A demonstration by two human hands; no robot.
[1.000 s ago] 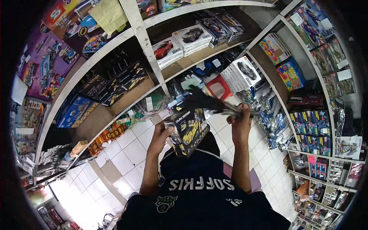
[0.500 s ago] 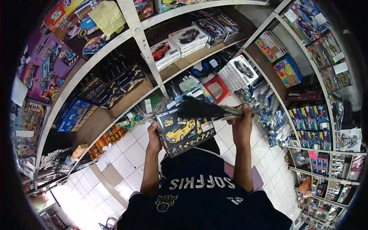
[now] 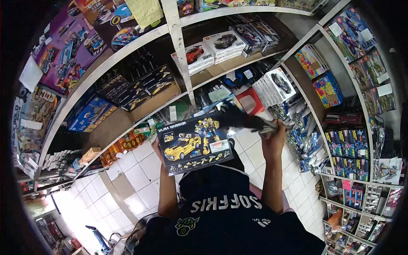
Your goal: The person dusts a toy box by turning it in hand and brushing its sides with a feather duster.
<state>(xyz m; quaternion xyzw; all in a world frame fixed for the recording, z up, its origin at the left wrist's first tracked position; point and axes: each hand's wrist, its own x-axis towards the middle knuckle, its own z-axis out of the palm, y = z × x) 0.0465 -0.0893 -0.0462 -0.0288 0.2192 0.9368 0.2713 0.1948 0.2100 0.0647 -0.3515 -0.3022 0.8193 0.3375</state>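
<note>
My left hand (image 3: 157, 149) grips the left edge of a black toy box (image 3: 193, 146), held tilted in front of my chest. Its front reads "Vajra Warrior" and pictures a yellow car and a yellow robot. My right hand (image 3: 274, 138) is closed around the handle end of a dark feather duster (image 3: 238, 117). The feathers point left and reach the box's upper right corner; I cannot tell whether they touch it. Most of my left fingers are hidden behind the box.
Metal shelving curves around me. Similar black boxes (image 3: 146, 87) fill the left shelf, and white car boxes (image 3: 223, 46) are stacked ahead. Below lie a red frame-like item (image 3: 250, 101) and many plastic-wrapped packs (image 3: 304, 131). White tiles (image 3: 142, 163) cover the floor.
The box has shifted left and its front faces me more fully. The duster's feathers have moved right, uncovering the pictured robot. The shelves have shifted slightly in view.
</note>
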